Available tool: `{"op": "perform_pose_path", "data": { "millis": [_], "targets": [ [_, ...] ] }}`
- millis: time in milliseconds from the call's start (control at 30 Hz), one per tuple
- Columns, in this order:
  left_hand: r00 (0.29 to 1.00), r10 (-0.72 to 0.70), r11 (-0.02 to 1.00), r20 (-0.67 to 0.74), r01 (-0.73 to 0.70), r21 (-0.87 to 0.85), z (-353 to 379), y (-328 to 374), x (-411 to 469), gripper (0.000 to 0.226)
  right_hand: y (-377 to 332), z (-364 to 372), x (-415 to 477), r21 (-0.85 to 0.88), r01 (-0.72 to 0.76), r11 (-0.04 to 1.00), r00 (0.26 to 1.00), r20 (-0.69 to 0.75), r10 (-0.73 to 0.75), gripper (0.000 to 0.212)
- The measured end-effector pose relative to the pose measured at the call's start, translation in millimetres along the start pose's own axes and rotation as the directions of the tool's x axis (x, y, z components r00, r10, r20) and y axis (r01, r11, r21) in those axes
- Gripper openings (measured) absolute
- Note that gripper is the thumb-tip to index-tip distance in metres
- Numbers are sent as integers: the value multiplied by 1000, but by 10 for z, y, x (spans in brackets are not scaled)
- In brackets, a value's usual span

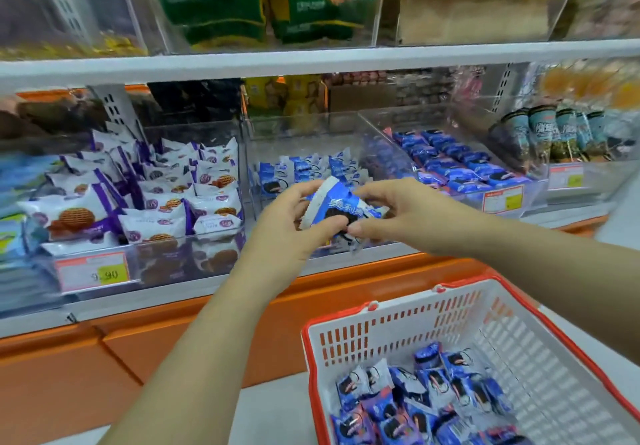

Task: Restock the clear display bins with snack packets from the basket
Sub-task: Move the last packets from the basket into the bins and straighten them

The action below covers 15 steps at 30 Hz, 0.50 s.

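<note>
Restock under way: many packets wait in the basket.
Nearest to me, the basket (381,334) holds a heap of packets (426,406), so I judge that much work is left. Above it, my left hand (287,223) and right hand (398,216) grip 1 bunch of blue packets (341,207) between curled fingers and thumbs, just over the front edge of the middle bin (346,122). Inside this bin lies only a low layer of packets (304,171), with room for more.
</note>
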<state>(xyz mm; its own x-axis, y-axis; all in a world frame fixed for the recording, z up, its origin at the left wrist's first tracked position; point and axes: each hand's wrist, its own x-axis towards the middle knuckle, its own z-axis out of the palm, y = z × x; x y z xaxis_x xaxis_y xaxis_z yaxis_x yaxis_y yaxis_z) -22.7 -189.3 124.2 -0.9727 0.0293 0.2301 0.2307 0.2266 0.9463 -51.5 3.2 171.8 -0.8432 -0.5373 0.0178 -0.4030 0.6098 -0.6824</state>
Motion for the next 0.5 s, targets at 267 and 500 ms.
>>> {"op": "perform_pose_path", "data": {
  "millis": [267, 500],
  "targets": [
    [935, 174, 944, -307, -70, 323, -364, -76, 233, 28, 33, -25, 747, -41, 40, 998, 974, -221, -48, 23],
    [892, 236, 804, -386, 44, 592, -638, -327, 441, 26, 193, 169, 1724, -158, 16, 987, 964, -258, -56, 47]
  ]
}}
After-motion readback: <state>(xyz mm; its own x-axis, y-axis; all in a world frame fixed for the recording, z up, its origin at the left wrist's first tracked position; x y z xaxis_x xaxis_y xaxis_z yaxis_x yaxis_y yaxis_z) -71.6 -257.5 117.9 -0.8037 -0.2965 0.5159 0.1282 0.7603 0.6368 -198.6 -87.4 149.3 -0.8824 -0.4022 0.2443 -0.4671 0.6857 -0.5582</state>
